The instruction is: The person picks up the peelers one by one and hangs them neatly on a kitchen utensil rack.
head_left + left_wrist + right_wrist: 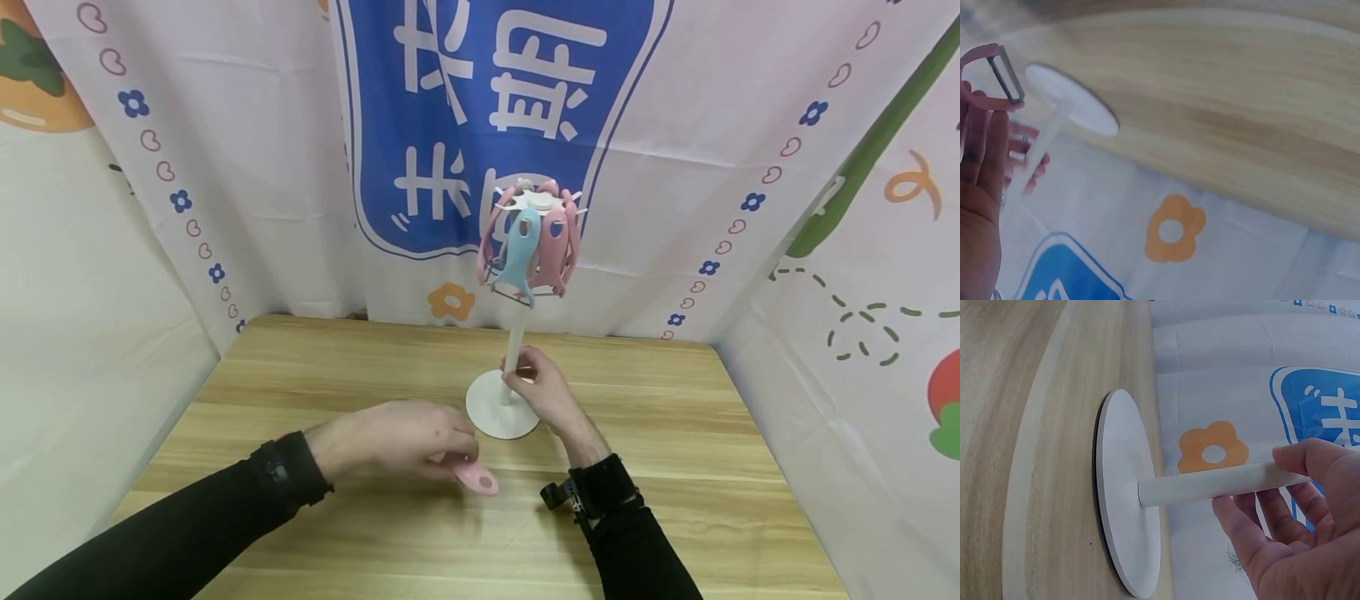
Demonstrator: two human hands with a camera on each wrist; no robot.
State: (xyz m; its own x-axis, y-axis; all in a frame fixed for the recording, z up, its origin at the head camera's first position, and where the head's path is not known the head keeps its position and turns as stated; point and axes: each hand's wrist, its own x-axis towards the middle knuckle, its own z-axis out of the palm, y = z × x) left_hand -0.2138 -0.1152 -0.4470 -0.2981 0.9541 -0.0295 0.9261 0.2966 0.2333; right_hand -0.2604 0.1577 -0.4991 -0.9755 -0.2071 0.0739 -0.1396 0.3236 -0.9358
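Observation:
A white stand with a round base (492,414) and a slim post (1204,486) stands on the table. From its top rack (542,201) hang several peelers, among them a light blue peeler (522,247) at the front and a pink peeler (553,250) beside it. My right hand (546,390) grips the post between thumb and fingers, low down above the base. My left hand (423,437), left of the base and nearer to me, pinches another pink peeler (477,478). In the left wrist view its metal blade (1005,75) shows past the fingertips.
The wooden table (315,358) runs back to a printed cloth (300,208) with a blue sign and an orange flower (451,301). More cloth hangs at the left and right sides. Black bands with cameras sit on both wrists.

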